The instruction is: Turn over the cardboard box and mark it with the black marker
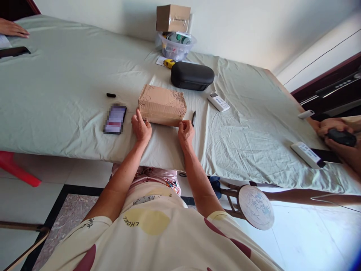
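A small cardboard box (162,105) with black drawn curls at its corners rests on the cloth-covered table in front of me. My left hand (141,128) grips its near left corner, one finger up along the side. At the near right corner, my right hand (186,132) is closed on the lower edge; its fingertips are partly hidden. Just right of that hand lies a black marker pen (194,118). A black pen cap (111,95) and a phone (115,119) with a blurred screen lie left of the box.
Behind the box sit a black hard case (192,76), a yellow tape measure (169,63) and a plastic tub (176,49) with another carton (173,18) above it. White devices (218,102) lie rightward. Other people's hands (14,28) show at both sides. A round stool (256,207) stands below.
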Tool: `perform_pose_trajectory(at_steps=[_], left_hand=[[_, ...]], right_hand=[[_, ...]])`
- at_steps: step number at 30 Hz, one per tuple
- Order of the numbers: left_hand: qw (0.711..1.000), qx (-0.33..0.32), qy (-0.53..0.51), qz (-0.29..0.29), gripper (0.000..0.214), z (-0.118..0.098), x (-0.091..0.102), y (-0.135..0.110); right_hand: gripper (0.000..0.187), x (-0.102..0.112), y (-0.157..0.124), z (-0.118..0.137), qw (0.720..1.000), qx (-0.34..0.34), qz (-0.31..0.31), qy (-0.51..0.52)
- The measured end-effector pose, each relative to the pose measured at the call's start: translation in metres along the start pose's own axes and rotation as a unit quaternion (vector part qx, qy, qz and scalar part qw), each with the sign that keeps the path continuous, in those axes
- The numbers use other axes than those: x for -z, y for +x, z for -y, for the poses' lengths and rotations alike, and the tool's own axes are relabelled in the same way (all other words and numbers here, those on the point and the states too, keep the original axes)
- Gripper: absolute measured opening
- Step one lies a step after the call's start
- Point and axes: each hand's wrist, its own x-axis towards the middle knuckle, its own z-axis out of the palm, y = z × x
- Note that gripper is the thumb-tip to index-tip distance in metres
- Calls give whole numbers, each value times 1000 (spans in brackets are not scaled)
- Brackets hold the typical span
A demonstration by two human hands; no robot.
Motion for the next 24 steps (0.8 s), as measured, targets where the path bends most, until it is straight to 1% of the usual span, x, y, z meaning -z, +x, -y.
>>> perform_pose_trajectory(at_steps=[4,6,11,14,17,19,22,24], left_hand=[[1000,-20,-10,14,98,-3,3,0],[999,-34,-12,27,100,-5,5,1],[996,-73,-22,45,99,-5,8,2],[992,-101,-39,72,98,-3,6,1],[978,-155,-64,121,95,-5,3,-3],[967,-199,-76,138,96,-8,1,-6],[959,-237,-80,131,99,-13,-2,-8],[958,-245,-80,126,92,-15,-3,-8]], right_hand=[[17,0,-5,6,996,67,61,-2],[19,-1,-9,8,993,87,81,-5],[23,-6,-18,15,990,110,85,-13],[25,-13,-25,20,983,146,104,-36],[25,-22,-33,25,969,190,141,-73],[22,-27,-36,28,959,214,161,-92],[22,-28,-36,28,954,227,169,-95],[24,-25,-35,27,961,217,155,-72]])
